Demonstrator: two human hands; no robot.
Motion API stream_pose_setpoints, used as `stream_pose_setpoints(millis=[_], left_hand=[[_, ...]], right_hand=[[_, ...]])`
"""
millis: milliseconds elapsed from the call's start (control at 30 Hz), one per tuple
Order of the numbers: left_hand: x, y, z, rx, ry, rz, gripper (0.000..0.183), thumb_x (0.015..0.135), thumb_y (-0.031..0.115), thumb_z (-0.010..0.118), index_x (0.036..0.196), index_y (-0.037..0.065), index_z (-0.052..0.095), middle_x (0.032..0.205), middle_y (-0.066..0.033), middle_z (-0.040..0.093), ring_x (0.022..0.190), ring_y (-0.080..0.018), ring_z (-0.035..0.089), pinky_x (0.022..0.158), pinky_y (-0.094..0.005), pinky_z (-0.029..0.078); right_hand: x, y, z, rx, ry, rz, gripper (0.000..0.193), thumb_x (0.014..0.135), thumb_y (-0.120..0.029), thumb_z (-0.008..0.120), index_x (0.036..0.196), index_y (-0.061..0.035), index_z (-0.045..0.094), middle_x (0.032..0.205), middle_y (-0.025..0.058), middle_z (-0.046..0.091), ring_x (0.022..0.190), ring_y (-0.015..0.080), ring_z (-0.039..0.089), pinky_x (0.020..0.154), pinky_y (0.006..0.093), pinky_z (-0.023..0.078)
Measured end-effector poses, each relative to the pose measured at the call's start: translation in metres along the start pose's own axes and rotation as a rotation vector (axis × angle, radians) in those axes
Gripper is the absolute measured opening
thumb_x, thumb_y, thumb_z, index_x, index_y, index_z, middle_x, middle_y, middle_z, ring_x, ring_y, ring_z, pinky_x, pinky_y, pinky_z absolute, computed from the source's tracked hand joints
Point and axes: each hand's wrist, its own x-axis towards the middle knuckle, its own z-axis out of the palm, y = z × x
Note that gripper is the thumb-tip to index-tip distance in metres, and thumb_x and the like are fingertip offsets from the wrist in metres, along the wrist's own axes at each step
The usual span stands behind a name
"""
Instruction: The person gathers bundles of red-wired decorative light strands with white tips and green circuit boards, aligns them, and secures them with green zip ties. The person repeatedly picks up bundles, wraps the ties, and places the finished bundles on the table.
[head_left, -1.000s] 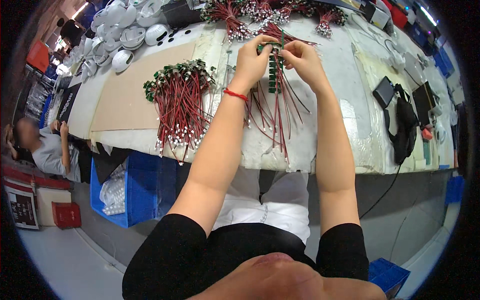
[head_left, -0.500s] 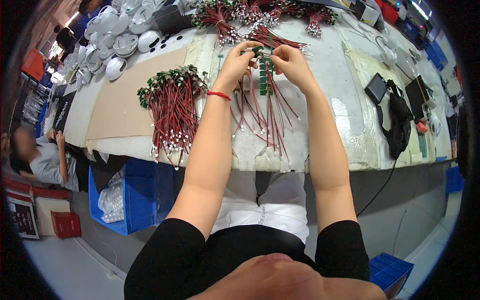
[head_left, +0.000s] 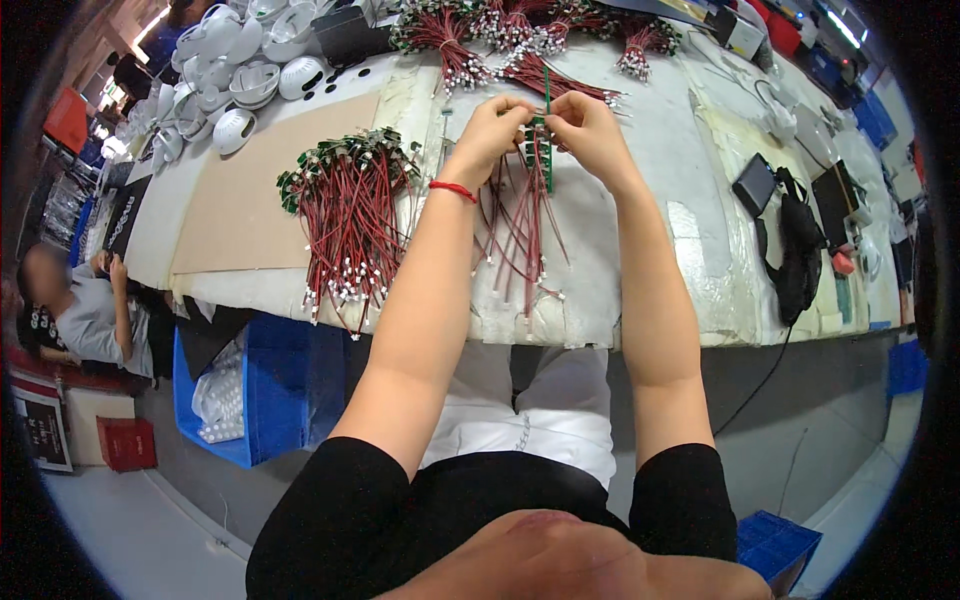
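Small electronics assembly workshop. Long worktop [head_left: 650, 250] under wrinkled plastic sheet, brown cardboard mat [head_left: 240, 205] on it. Batches of red wire leads with small green circuit boards: one bundle [head_left: 345, 215] at left, more bundles [head_left: 520, 35] along far edge. Heap of white plastic housings [head_left: 235, 60] at far left end. Blue storage crate [head_left: 265, 395] of white parts under worktop, another blue crate [head_left: 775, 545] on floor. Second person [head_left: 80, 310] seated at left. Black bag [head_left: 800, 255] and dark devices at right end.
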Motion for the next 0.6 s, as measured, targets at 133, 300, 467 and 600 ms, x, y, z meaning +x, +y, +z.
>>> stream_pose_setpoints(millis=[133,300,467,600], left_hand=[[0.002,0.004,-0.01,-0.312,-0.062,-0.092,0.022,0.086,0.006,0.047,0.107,0.003,0.053,0.088,-0.0022,0.058,0.056,-0.0049,0.044,0.047,-0.019,0.035],[0.006,0.007,-0.021,-0.741,-0.131,-0.107,0.025,0.091,0.017,0.056,0.109,0.002,0.051,0.076,0.0028,0.053,0.051,-0.0016,0.036,0.043,-0.0168,0.028],[-0.006,0.022,-0.034,-1.436,-0.722,-0.091,0.033,0.092,0.026,0.056,0.114,0.002,0.053,0.069,0.0063,0.048,0.052,-0.0028,0.034,0.047,-0.0179,0.029],[-0.015,0.028,-0.03,-1.276,-0.732,-0.054,0.042,0.091,0.027,0.056,0.123,0.0,0.047,0.07,0.0063,0.048,0.058,-0.0027,0.04,0.056,-0.0179,0.036]], right_hand=[[-0.001,-0.004,-0.001,0.003,0.005,0.067,0.008,0.084,-0.007,0.058,0.087,0.0004,0.056,0.071,0.002,0.058,0.06,0.0077,0.053,0.053,0.0223,0.045],[-0.003,-0.008,-0.006,0.038,-0.015,0.165,0.009,0.084,-0.007,0.058,0.089,-0.0001,0.056,0.072,0.0023,0.058,0.062,0.0084,0.055,0.056,0.023,0.046],[-0.003,-0.006,-0.012,0.033,-0.026,0.203,0.01,0.084,-0.008,0.059,0.09,-0.0008,0.056,0.073,0.0026,0.059,0.063,0.0091,0.056,0.055,0.0235,0.047],[-0.003,-0.009,-0.009,0.049,-0.025,0.171,0.013,0.082,-0.009,0.059,0.09,0.0008,0.057,0.076,0.0043,0.06,0.063,0.0106,0.058,0.055,0.0244,0.049]])
